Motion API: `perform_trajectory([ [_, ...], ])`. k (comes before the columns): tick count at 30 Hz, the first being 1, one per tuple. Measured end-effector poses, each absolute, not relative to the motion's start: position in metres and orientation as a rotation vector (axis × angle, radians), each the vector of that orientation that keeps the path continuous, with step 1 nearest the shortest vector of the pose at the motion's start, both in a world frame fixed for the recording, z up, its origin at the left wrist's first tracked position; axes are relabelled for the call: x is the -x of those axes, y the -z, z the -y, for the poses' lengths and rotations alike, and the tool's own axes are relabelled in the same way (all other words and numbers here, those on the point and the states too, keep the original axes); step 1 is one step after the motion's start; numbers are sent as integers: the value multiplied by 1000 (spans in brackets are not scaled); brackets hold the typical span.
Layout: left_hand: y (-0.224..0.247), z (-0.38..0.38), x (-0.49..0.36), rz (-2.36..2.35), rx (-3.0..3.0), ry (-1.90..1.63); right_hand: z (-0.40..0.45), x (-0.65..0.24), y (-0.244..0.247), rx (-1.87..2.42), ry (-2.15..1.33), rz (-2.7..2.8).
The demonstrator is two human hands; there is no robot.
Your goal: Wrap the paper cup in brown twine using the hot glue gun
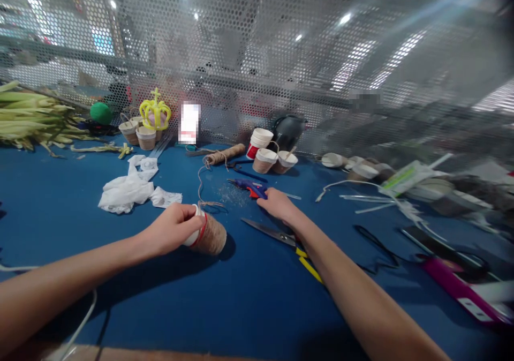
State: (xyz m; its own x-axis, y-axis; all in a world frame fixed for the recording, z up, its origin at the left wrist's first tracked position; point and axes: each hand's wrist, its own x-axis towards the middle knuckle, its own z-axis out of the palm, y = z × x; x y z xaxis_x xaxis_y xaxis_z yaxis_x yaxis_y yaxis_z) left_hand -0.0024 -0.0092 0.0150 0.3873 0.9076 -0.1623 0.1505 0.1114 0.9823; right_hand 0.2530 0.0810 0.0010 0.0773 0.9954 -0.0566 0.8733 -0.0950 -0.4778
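Note:
A paper cup wrapped in brown twine lies tilted, its rim toward the left and a red band near that rim. My left hand is closed on the cup's rim end. My right hand is closed round the rear of a blue glue gun with a red trigger, its nozzle pointing left. Scissors with yellow handles lie partly under my right forearm. Behind the cup, a loose strand of twine runs to a twine roll.
White crumpled cloth lies left. Along the mesh wall stand small cups, a yellow crown, a green ball and pale husks. A purple power strip and cables lie right.

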Motion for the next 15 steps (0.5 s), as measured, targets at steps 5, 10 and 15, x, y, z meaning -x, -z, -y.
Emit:
perform_trajectory([
  [5, -17, 7, 3, -1086, -1293, -788, -65, -250, -12, 1853, -657, 1623],
  [10, -18, 7, 2, -1095, -1270, -802, -29, -241, -44, 1554, -895, 1469],
  [15, -15, 5, 3, -1162, -1409, -800, 10, -228, -56, 1375, -1154, 1483],
])
